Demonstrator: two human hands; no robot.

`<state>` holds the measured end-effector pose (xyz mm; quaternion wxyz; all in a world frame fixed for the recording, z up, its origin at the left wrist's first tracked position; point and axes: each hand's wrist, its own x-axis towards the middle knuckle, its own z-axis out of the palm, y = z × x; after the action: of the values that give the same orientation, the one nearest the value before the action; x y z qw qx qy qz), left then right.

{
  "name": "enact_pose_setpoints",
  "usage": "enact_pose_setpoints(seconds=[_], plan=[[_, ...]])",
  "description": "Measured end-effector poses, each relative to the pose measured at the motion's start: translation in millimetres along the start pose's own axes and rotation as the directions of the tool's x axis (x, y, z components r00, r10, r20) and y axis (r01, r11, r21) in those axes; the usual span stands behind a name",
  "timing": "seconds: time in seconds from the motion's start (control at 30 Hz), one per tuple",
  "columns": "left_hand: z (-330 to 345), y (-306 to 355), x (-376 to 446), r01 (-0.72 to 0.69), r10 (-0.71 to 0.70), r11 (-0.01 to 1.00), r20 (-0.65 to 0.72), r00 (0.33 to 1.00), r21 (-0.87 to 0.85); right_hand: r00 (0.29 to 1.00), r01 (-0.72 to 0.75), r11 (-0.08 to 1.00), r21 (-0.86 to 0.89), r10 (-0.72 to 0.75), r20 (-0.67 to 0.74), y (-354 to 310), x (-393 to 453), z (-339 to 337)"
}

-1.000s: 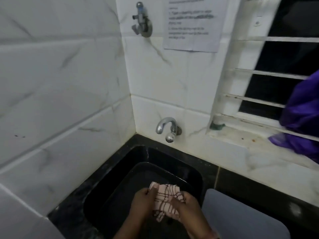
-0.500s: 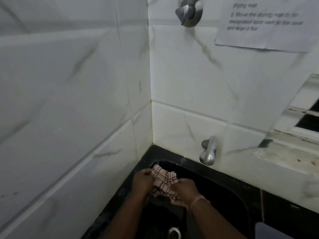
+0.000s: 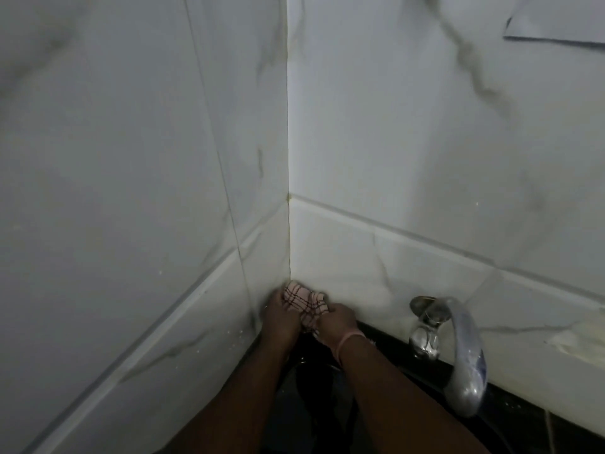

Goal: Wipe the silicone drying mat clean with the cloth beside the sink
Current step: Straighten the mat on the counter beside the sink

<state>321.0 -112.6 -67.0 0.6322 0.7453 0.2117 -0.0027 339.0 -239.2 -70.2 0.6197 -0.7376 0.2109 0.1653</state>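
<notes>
Head view, in the wall corner over the sink: both hands are bunched up on the cloth, right where the two tiled walls meet.
Cloth [image 3: 302, 303]: pinkish with dark plaid lines, wadded into a lump. Its long axis runs roughly from upper left at the corner down to lower right, with a loose end hanging below the right wrist.
Left hand [image 3: 281, 314]: fingers curled tight round the left end of the cloth, fully closed on it.
Right hand [image 3: 337, 321]: also clenched on the cloth, gripping the right end; there's a thin pink band on the wrist.
Sink [image 3: 311, 388]: black basin directly under the hands, pretty dark, can't make out much inside.
Tap [image 3: 458, 352]: chrome spout on the right wall, curving down toward the sink, near the right forearm but apart from it.
Paper [image 3: 556, 24]: corner of a sheet on the wall top right, no readable writing on the bit that shows.
Drying mat: not in this shot.
</notes>
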Motion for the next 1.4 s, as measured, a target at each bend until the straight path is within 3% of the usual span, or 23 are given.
enact_pose_setpoints(seconds=[0.13,0.23,0.33,0.5,0.67,1.07,1.17,1.23,1.33,1.4], plan=[[0,13,-19,-0.067,0.067,0.996,0.016,0.998,0.054,0.994,0.108,0.994,-0.018,-0.108,0.018,13,-6,8],[-1,9,-35,-0.132,0.160,0.973,-0.138,0.977,0.189,0.988,0.130,0.988,-0.083,-0.136,-0.072,18,-21,1],[5,1,-57,-0.084,0.172,0.930,-0.223,0.960,0.357,0.980,0.116,0.977,-0.179,-0.142,-0.142,28,-42,-12],[26,7,-120,-0.132,0.148,0.908,-0.008,0.989,0.398,0.972,0.160,0.929,-0.333,-0.206,-0.108,51,-95,-43],[51,4,-191,-0.155,0.120,0.897,0.111,0.987,0.414,0.938,0.249,0.857,-0.451,-0.329,-0.108,73,-160,-91],[174,-30,-373,-0.443,0.231,0.804,0.477,0.848,0.397,0.887,0.139,0.858,-0.494,-0.330,-0.323,177,-300,-277],[204,-41,-410,-0.451,0.146,0.765,0.557,0.817,0.460,0.853,0.048,0.849,-0.527,-0.309,-0.421,210,-325,-321],[219,-51,-429,-0.441,0.048,0.679,0.564,0.825,0.587,0.824,-0.103,0.820,-0.564,-0.247,-0.510,238,-342,-354],[228,-65,-454,-0.372,-0.105,0.546,0.502,0.859,0.751,0.723,-0.433,0.751,-0.500,-0.042,-0.689,280,-373,-398],[230,-75,-472,-0.343,-0.170,0.480,0.469,0.867,0.808,0.675,-0.537,0.740,-0.405,0.089,-0.733,309,-395,-418]])
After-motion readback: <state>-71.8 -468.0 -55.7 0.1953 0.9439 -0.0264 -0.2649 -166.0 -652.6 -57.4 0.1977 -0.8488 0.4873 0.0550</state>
